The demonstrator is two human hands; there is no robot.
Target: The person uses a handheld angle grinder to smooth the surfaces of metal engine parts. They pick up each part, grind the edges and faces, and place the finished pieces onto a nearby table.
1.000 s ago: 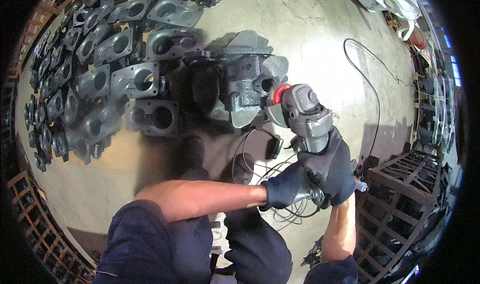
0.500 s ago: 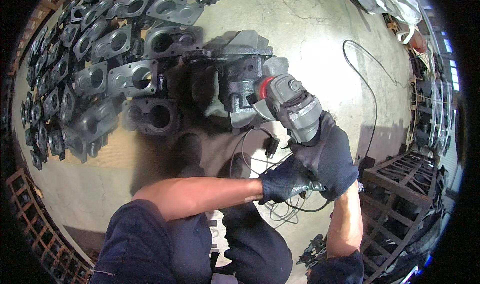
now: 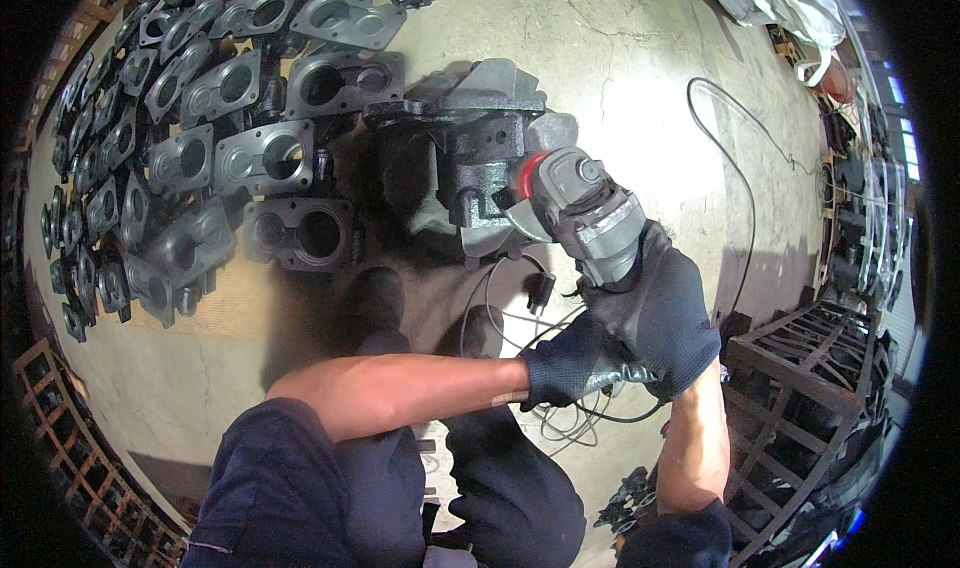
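A grey angle grinder point(image 3: 603, 226) with a red-edged disc point(image 3: 527, 176) is in my gloved hands. My right hand point(image 3: 672, 313) is wrapped around its body, just behind the grinder's head. Lower down and close against it, my left hand point(image 3: 580, 356) is closed around the rear of the tool; its fingertips are partly hidden. The disc is at the right side of a dark metal casting point(image 3: 490, 163), where the guard hides the exact contact. That casting has a flange across its top and rests on a pale block or stand point(image 3: 412, 183).
Rows of dark flanged castings point(image 3: 265, 158) cover the floor at left, some on a brown board point(image 3: 225, 303). A black cable point(image 3: 745, 193) curves across the concrete at right, and more cord lies coiled by my feet. A rusty metal crate point(image 3: 790, 368) stands at right.
The grinder and both hands have shifted very slightly right. My grip is the same, and the casting stays in place.
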